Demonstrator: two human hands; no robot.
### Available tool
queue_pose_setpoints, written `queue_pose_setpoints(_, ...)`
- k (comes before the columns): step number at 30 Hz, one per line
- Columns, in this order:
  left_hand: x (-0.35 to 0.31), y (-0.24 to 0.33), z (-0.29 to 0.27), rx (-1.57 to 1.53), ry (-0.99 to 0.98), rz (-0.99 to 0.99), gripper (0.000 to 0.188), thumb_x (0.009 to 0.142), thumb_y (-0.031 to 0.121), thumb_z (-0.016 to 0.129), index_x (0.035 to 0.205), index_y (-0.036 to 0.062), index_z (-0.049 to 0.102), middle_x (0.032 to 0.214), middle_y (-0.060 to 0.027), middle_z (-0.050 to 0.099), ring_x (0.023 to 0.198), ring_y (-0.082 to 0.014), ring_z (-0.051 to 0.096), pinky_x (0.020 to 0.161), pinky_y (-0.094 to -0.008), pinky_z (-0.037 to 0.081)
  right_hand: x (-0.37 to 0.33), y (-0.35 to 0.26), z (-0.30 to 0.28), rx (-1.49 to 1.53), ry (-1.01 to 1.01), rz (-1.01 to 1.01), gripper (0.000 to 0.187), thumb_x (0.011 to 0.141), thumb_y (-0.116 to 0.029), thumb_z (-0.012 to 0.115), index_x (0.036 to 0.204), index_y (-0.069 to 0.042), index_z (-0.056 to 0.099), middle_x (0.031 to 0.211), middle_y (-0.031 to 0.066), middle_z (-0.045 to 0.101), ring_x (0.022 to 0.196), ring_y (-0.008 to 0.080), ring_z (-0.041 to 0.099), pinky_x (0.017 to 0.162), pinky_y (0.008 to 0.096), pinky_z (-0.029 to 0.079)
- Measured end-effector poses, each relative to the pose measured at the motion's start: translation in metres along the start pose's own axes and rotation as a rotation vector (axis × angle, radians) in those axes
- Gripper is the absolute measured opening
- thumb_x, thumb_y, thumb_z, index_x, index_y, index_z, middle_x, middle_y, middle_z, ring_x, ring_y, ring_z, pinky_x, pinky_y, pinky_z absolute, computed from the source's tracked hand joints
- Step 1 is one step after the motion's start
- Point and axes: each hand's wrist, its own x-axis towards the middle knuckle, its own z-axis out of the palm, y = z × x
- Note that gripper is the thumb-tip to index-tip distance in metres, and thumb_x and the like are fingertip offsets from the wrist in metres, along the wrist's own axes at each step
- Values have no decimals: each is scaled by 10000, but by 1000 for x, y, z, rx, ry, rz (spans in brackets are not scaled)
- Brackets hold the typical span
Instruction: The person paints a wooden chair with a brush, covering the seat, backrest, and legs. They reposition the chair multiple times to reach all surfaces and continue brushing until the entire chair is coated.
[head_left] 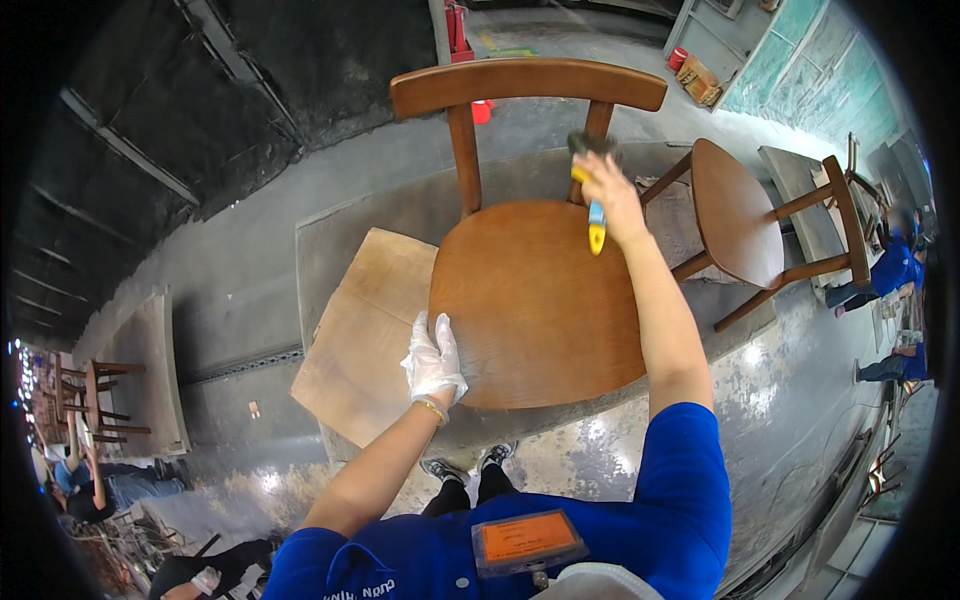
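White rounded thing point(605, 582) at the very bottom is closest to the lens, too cut off to say what it is, with an orange badge point(525, 538) on a blue shirt point(675, 480) just beyond it. Past that is the brown wooden chair point(535, 300), seat up, front edge toward the person and backrest on the far side, over a low grey table point(345, 215). Legs are hidden under the seat. Having it turned that way probably keeps the whole seat and both back posts within reach. Cardboard point(365, 320) sticks out on the left, maybe there to save the surfaces from scuffs or drips.

Left hand point(434, 362) is in a clear glove, resting on the seat's left front edge, fingers fairly straight and a bit spread, not wrapped around anything. Looks like it's steadying the chair to me. Right hand point(613, 195) has its fingers closed around a yellow and blue brush point(597, 226), dark head up by the right back post. It's blurry, so can't tell if it's actually touching. Second chair point(740, 215) sits just to the right.
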Motion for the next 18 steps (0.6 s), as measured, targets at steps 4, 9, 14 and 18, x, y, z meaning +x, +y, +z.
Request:
queue_pose_setpoints(4,0,0,-1,56,-2,-28,678,1043,512,504,1534,48,436,1450,-280,563,1332,-443,550,1113,-454,433,-20,-6,12,407,-536,291,122,760,10,644,737,-77,561,1349,142,679,1331,324,595,1167,462,449)
queue_pose_setpoints(9,1,-4,1,33,-24,-22,670,1046,508,502,1536,57,435,1469,-261,555,1346,-435,541,1121,-456,428,1,6,0,85,233,254,134,756,-6,678,746,-42,550,1387,153,658,1336,366,592,1165,442,448)
queue_pose_setpoints(14,4,-9,5,41,4,-5,662,1047,504,505,1534,61,437,1475,-259,550,1346,-438,539,1117,-462,433,44,-38,3,417,-334,153,161,690,45,697,747,-31,567,1357,135,674,1303,342,621,1138,436,479)
queue_pose_setpoints(18,3,-10,5,15,25,32,669,1046,495,523,1523,32,449,1416,-267,597,1330,-412,566,1110,-443,436,91,-82,19,519,118,-148,175,751,30,679,742,-23,512,1357,160,669,1349,354,586,1181,511,423)
